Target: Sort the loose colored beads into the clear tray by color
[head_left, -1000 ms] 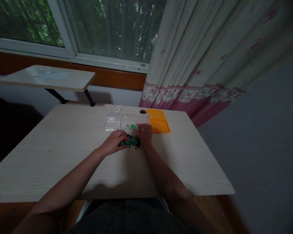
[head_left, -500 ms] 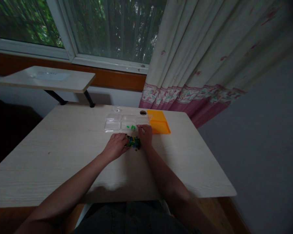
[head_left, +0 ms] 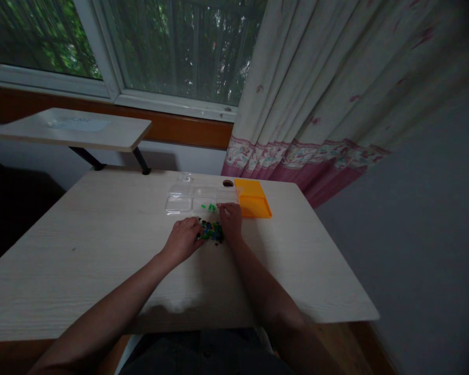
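Pale table (head_left: 297, 291) under everything, dim light; patterned curtain (head_left: 297, 104) hanging past its far edge, raised white shelf (head_left: 113, 130) at far left. On the table, ahead of me: a clear divided tray (head_left: 179, 203), and just beside it on the right an orange tray (head_left: 254, 202) with nothing I can make out in it. My left hand (head_left: 183, 239) is palm down, fingers curled in against the left side of the pile; cannot tell if they grip any piece. My right hand (head_left: 231, 221) is at the near right part of the clear tray, thumb and fingers drawn close together, a narrow pinch; too small to see whether a piece sits between the tips. The pile (head_left: 211, 230) of small mixed pieces, blue, green, yellow and dark, lies on the table between both hands, near side of the clear tray. Change over the last second: left fingers have gone in rightward, and the pile looks more bunched. Smallest last: a few bright green pieces (head_left: 211, 207) in a near, middle compartment, looking unchanged over that second. Judgement: the pile has been tidied, no visible gain in the compartment.
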The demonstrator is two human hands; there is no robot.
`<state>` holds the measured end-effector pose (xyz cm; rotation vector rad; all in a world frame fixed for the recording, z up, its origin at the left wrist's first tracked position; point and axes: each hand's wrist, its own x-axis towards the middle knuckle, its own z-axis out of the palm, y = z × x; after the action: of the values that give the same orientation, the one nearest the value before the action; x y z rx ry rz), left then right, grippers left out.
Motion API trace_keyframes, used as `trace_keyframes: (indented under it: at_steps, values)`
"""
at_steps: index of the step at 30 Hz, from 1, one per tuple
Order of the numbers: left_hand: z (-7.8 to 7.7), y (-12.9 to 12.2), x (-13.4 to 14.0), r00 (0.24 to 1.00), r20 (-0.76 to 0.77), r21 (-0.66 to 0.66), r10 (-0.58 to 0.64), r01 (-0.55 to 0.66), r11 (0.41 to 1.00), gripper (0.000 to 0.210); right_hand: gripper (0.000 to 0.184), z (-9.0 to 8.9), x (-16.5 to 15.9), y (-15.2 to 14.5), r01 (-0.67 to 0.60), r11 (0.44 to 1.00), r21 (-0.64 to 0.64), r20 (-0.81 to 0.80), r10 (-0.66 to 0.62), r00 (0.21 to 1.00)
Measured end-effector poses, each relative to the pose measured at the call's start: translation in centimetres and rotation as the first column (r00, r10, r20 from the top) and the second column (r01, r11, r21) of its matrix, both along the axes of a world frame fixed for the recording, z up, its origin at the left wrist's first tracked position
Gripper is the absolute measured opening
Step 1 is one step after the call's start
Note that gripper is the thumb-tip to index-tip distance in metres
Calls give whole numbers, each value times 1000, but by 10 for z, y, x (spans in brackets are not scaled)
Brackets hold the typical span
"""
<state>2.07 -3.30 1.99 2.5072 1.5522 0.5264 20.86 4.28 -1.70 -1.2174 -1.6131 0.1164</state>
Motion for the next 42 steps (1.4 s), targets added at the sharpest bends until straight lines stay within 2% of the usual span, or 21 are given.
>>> trace_keyframes:
  at_steps: [6,16,19,22,27,30,34,42]
  values:
    - [-4,3,2,1000,25,-19,-5,6,1000,9,23,-1,1,1,0,1000,2,7,0,1000]
    - [4,0,4,999,-39,30,-35,36,999,7,24,0,1,0,-2,1000,-12,12,2,1000]
    - [2,2,1,999,32,4,-34,34,999,8,23,2,1,-2,-15,1000,0,15,15,1000]
    - [-1,6,-3,983,181,2,-35,36,999,9,21,8,-1,-6,-62,997,36,34,60,998]
    - [-7,14,-9,904,426,18,20,-31,999,15,19,19,-5,-13,-169,984,47,164,160,974]
    - [-10,17,-12,853,511,-58,104,-87,995,20,16,19,-7,-16,-242,969,40,218,228,949]
    - [-12,17,-13,812,559,-152,167,-97,984,23,20,17,-11,-19,-321,947,14,297,303,906]
    - [-15,21,-15,820,558,-85,130,-99,991,22,13,18,-12,-19,-337,942,-13,360,319,877]
